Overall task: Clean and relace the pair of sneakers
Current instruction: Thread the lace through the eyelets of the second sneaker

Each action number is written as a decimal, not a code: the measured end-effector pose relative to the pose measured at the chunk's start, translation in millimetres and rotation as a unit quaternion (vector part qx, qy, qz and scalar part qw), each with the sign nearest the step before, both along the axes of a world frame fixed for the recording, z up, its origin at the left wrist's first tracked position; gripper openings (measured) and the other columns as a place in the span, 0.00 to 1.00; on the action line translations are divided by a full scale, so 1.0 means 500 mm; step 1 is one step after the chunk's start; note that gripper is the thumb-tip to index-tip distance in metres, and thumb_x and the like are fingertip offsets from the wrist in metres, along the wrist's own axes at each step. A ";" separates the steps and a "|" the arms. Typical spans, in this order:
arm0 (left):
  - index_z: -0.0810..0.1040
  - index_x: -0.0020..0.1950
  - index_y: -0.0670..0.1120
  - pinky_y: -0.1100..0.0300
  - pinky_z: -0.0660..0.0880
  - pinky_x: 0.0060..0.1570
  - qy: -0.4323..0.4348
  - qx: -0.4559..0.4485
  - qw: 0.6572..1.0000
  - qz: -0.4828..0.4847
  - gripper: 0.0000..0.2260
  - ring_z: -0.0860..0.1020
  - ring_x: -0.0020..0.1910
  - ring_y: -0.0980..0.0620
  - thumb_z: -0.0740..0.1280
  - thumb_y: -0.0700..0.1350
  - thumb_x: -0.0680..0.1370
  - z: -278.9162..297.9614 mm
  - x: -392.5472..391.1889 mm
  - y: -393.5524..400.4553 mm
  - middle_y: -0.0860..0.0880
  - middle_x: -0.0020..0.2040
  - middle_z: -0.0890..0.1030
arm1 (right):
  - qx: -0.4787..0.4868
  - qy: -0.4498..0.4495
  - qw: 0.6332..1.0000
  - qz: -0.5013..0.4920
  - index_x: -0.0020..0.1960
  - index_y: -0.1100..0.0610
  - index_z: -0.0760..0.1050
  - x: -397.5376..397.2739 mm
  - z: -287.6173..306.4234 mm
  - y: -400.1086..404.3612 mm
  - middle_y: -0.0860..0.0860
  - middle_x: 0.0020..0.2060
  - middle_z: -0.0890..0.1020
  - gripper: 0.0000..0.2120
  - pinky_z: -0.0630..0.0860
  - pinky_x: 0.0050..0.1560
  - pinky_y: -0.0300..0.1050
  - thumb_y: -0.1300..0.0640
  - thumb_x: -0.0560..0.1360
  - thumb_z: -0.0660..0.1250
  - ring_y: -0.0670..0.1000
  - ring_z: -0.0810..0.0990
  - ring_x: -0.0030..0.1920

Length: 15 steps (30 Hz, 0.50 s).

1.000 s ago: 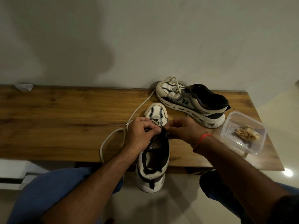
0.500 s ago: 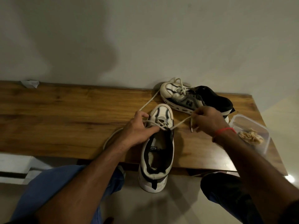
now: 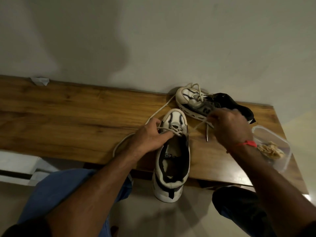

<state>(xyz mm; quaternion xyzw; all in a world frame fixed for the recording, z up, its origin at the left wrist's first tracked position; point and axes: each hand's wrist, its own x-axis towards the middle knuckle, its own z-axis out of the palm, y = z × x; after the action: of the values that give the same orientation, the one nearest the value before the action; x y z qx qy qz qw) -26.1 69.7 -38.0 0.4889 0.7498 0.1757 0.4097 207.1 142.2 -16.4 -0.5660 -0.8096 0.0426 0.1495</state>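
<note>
Right hand (image 3: 230,129) pinches the limp lace (image 3: 199,126) near its stiff tip; left hand (image 3: 150,137) fingers press the lace crossings on the near sneaker (image 3: 172,156), light, overhanging the table (image 3: 68,117) front edge

Long brown wood table (image 3: 68,113) up vs. a plain pale wall (image 3: 171,40). Small crumpled bit of white paper (image 3: 40,81) at far left back edge, touching wall. Clear plastic box (image 3: 283,151) w/ no lid at right end, near front edge. Crinkly tan stuff (image 3: 271,151) inside. Shiny pale floor (image 3: 171,219) below.
</note>
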 end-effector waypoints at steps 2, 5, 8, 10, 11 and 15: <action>0.64 0.76 0.53 0.58 0.72 0.43 0.009 0.003 1.000 0.002 0.32 0.77 0.55 0.53 0.70 0.62 0.76 -0.002 0.000 0.000 0.51 0.63 0.77 | 0.040 -0.009 0.999 -0.036 0.56 0.55 0.81 0.014 0.005 0.008 0.56 0.53 0.83 0.09 0.73 0.54 0.57 0.56 0.78 0.66 0.62 0.74 0.56; 0.62 0.76 0.53 0.58 0.72 0.42 0.017 -0.003 1.000 0.003 0.33 0.77 0.54 0.52 0.69 0.64 0.76 -0.005 0.001 0.000 0.52 0.59 0.76 | 0.003 -0.077 0.994 0.082 0.67 0.51 0.74 -0.031 -0.004 -0.031 0.54 0.68 0.74 0.19 0.65 0.63 0.64 0.55 0.76 0.66 0.65 0.64 0.70; 0.62 0.77 0.53 0.55 0.75 0.46 0.031 -0.004 1.000 0.000 0.34 0.77 0.55 0.51 0.68 0.65 0.75 -0.008 0.000 -0.001 0.51 0.59 0.77 | -0.070 -0.159 0.971 0.163 0.69 0.44 0.71 -0.073 -0.024 -0.065 0.47 0.67 0.75 0.19 0.61 0.68 0.62 0.54 0.79 0.64 0.57 0.63 0.72; 0.62 0.77 0.52 0.52 0.76 0.51 0.037 -0.008 0.999 -0.003 0.36 0.77 0.57 0.50 0.68 0.66 0.75 -0.008 0.000 0.000 0.50 0.62 0.77 | -0.049 -0.140 0.982 0.118 0.61 0.44 0.76 -0.056 -0.017 -0.048 0.45 0.57 0.80 0.12 0.63 0.64 0.58 0.54 0.79 0.64 0.54 0.70 0.66; 0.62 0.78 0.52 0.52 0.76 0.52 0.041 -0.009 0.999 -0.004 0.37 0.77 0.59 0.49 0.69 0.66 0.74 -0.008 -0.001 0.000 0.49 0.63 0.76 | -0.028 -0.113 0.991 0.067 0.57 0.45 0.78 -0.039 -0.010 -0.032 0.46 0.54 0.82 0.09 0.64 0.62 0.58 0.53 0.78 0.65 0.55 0.72 0.63; 0.63 0.78 0.54 0.53 0.69 0.51 0.067 -0.012 0.998 -0.009 0.37 0.72 0.67 0.46 0.68 0.67 0.74 -0.002 0.004 -0.002 0.46 0.72 0.69 | 0.013 -0.061 0.996 -0.071 0.60 0.51 0.80 0.014 0.005 0.005 0.54 0.59 0.81 0.12 0.63 0.62 0.58 0.56 0.78 0.66 0.63 0.68 0.67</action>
<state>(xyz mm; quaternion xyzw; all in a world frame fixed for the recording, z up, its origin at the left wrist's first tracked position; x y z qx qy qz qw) -24.3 68.8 -39.0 0.5013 0.7732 0.1294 0.3662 214.0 144.8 -14.0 -0.6212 -0.7758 -0.0134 0.1098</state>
